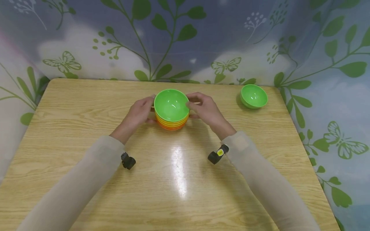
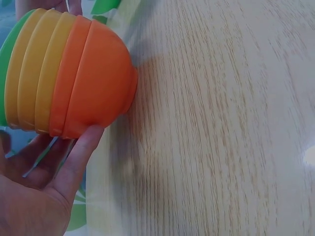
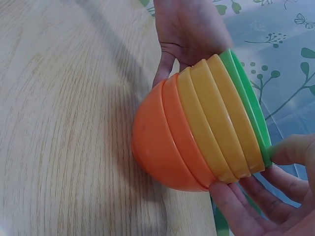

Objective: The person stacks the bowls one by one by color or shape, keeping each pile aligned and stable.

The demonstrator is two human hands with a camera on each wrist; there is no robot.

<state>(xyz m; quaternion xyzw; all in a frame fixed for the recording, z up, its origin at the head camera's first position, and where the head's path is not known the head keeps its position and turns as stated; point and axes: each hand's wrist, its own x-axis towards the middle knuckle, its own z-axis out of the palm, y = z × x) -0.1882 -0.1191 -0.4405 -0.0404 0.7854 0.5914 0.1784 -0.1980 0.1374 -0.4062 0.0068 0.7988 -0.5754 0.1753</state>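
Observation:
A stack of nested bowls is between the two hands on the wooden table's far half. On top is a green bowl; beneath it come yellow bowls, then orange bowls at the bottom. My left hand holds the stack's left side, its fingers spread along the bowls' walls. From the right, my right hand grips the stack, thumb at the green rim and fingers against the yellow and orange sides. The lowest orange bowl's base is close over the table, with a shadow beside it.
Another green bowl stands upright near the table's far right corner. The wooden table ends at a curtain printed with leaves and butterflies, which runs along the back and right side. Both sleeves carry small black wrist cameras.

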